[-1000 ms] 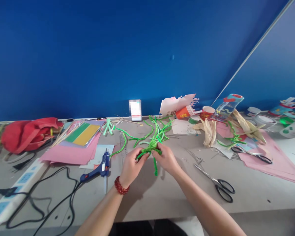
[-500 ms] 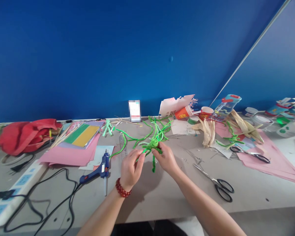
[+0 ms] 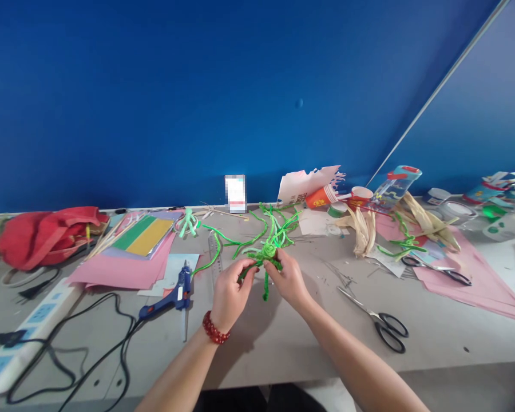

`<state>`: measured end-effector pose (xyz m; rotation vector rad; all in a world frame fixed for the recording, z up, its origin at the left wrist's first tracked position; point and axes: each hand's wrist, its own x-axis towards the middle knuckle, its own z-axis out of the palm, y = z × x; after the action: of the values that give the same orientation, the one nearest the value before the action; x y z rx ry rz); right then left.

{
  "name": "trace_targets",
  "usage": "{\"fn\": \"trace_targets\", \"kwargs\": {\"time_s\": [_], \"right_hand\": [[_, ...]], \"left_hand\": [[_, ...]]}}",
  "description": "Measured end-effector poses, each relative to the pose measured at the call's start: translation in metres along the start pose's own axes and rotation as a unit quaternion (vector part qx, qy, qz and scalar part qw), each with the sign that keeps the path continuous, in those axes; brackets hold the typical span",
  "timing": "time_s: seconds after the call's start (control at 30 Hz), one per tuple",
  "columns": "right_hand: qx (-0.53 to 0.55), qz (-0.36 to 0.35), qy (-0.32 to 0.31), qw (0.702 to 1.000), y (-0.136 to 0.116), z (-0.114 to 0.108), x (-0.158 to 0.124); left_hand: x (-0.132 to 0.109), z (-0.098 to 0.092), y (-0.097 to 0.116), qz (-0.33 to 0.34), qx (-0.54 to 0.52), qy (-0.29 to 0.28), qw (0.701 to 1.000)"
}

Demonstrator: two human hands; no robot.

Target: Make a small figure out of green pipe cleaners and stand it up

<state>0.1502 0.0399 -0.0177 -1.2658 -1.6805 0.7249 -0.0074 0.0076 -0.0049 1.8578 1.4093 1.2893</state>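
Left hand (image 3: 233, 290) and right hand (image 3: 290, 280) pinch a green bundle (image 3: 269, 250) — partly hiding it; the phone screen (image 3: 236, 193) is blurred.

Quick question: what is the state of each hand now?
Left hand: closed, holding the green piece.
Right hand: closed, holding the same piece.

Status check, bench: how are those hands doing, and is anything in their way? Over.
Left hand and right hand: both gripping green piece. One strand juts free. Glue gun left, near scissors right; neither touching hands.
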Motion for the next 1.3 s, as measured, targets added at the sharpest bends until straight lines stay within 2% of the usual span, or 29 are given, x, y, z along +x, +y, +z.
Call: {"fn": "trace_targets", "kwargs": {"time_s": [0.13, 0.3, 0.47, 0.6, 0.7, 0.87, 0.93, 1.07, 1.17, 1.3], "right_hand": [[-0.002, 0.001, -0.004, 1.0, -0.002, 0.004, -0.003], [-0.001, 0.005, 0.018, 1.0, -0.004, 0.008, -0.006], [0.098, 0.027, 0.029, 0.994, 0.0, 0.009, -0.005], [0.2, 0.059, 0.039, 0.977, 0.002, 0.009, -0.004], [0.218, 0.045, 0.061, 0.973, 0.0, 0.006, -0.005], [0.166, -0.014, 0.1, 0.981, -0.005, 0.003, -0.005], [0.156, -0.029, 0.095, 0.983, -0.006, 0.003, -0.005], [0.139, -0.04, 0.069, 0.987, -0.008, 0.006, -0.007], [0.138, -0.038, 0.051, 0.988, -0.008, 0.009, -0.009], [0.18, -0.01, 0.025, 0.983, -0.008, 0.012, -0.01]], "left_hand": [[0.0, 0.0, -0.001, 0.018, 0.025, 0.014, 0.999], [-0.007, 0.003, -0.004, 0.097, 0.093, 0.04, 0.99], [-0.011, 0.005, -0.001, 0.179, 0.109, 0.004, 0.978], [-0.012, 0.002, 0.005, 0.198, 0.038, -0.038, 0.979], [-0.015, 0.004, 0.006, 0.16, -0.042, -0.038, 0.985], [-0.015, 0.013, 0.005, 0.006, -0.164, -0.017, 0.986], [-0.013, 0.015, 0.001, -0.07, -0.231, -0.012, 0.97], [-0.008, 0.018, -0.008, -0.215, -0.356, 0.001, 0.909], [-0.004, 0.018, -0.01, -0.215, -0.403, -0.024, 0.889], [-0.003, 0.017, -0.008, -0.174, -0.376, -0.027, 0.91]]}}
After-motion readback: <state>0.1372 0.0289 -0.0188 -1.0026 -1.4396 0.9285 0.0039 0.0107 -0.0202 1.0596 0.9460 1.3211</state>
